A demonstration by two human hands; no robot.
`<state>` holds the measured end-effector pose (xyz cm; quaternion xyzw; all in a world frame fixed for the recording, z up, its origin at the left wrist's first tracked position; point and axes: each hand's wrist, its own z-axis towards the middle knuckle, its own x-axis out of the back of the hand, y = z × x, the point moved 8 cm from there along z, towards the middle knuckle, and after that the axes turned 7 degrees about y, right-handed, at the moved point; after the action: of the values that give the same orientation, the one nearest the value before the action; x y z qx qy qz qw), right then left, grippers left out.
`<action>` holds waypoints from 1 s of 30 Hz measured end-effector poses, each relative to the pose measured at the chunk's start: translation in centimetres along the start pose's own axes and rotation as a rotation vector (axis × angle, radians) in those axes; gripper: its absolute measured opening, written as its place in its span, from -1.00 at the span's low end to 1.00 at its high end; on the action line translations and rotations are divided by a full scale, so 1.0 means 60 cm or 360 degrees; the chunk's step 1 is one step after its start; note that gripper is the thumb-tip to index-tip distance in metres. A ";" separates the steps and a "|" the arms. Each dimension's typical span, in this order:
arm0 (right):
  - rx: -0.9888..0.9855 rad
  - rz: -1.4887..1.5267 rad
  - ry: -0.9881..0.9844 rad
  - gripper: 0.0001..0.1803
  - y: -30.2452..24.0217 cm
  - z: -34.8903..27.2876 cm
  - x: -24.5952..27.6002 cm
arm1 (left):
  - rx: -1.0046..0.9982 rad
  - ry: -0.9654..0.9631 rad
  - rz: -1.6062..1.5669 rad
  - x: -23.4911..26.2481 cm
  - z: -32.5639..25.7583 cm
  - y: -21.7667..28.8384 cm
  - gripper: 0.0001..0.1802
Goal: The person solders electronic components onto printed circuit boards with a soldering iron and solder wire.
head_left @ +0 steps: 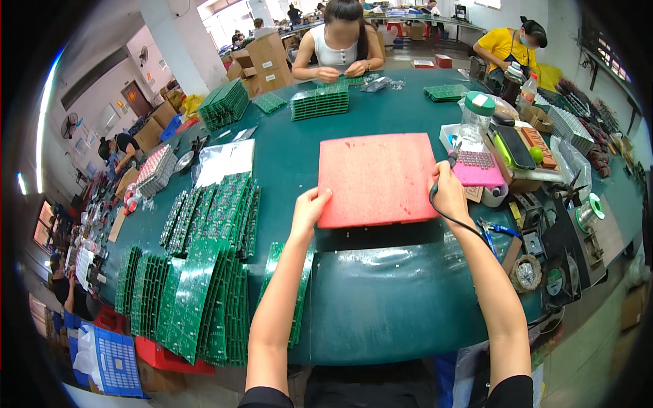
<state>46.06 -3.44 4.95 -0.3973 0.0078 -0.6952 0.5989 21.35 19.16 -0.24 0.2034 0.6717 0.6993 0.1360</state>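
- The red foam pad (pixel 377 178) lies flat on the green table (pixel 381 299), in front of the person, and serves as the landmark here.
- The left hand (pixel 309 209) grips the pad's near left corner, fingers curled over its top face and clamped on the edge.
- The right hand (pixel 450 192) sits at the pad's right edge, closed around a soldering iron (pixel 452 158) whose tip points up and away from the person; its black cable (pixel 469 228) trails back from the hand past the pad's near right corner.
- Just right of the pad lies a pink foam block (pixel 479 173) studded with small parts, touching or nearly touching the right hand.
- Beyond that block, further right of the pad, stands a clear jar with a green lid (pixel 476 115).
- Left of the pad, rows of green circuit boards (pixel 211 217) lie overlapped on the table, and more boards (pixel 183 299) fan out nearer the person.
- Beyond the pad's far edge sits a stack of green boards (pixel 320 102), and behind it another person (pixel 338 44) works at the table.
- Right of the pad, near the table edge, a solder spool (pixel 589 212) rests among tools.
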 end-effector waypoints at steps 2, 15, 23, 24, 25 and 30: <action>-0.0079 0.0038 -0.0029 -0.72 0.021 -0.008 -0.009 | 0.0092 -0.0041 0.0051 -0.014 0.001 -0.010 -0.64; -0.0308 0.0362 0.0136 -0.67 -0.010 0.000 0.049 | 0.0387 -0.0190 -0.0316 -0.001 -0.013 -0.005 -0.61; -0.0624 0.1677 -0.0240 -0.61 -0.015 -0.066 0.217 | -0.0035 -0.0633 -0.0451 -0.006 -0.214 0.141 -0.30; -0.0561 0.1575 -0.0329 -0.59 -0.021 -0.082 0.237 | -0.0092 -0.0689 -0.0461 -0.008 -0.242 0.152 -0.36; -0.0501 0.1473 -0.0417 -0.58 -0.030 -0.098 0.256 | -0.0081 -0.0662 -0.0463 0.004 -0.255 0.139 -0.36; -0.0251 0.1519 -0.0826 -0.79 -0.032 -0.198 0.279 | -0.1358 -0.0771 0.0383 -0.007 -0.335 0.137 -0.53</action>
<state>38.34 -22.47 6.82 -0.5517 0.0914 -0.2228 0.7985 12.99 0.71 7.62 0.3623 0.2470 0.8549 0.2774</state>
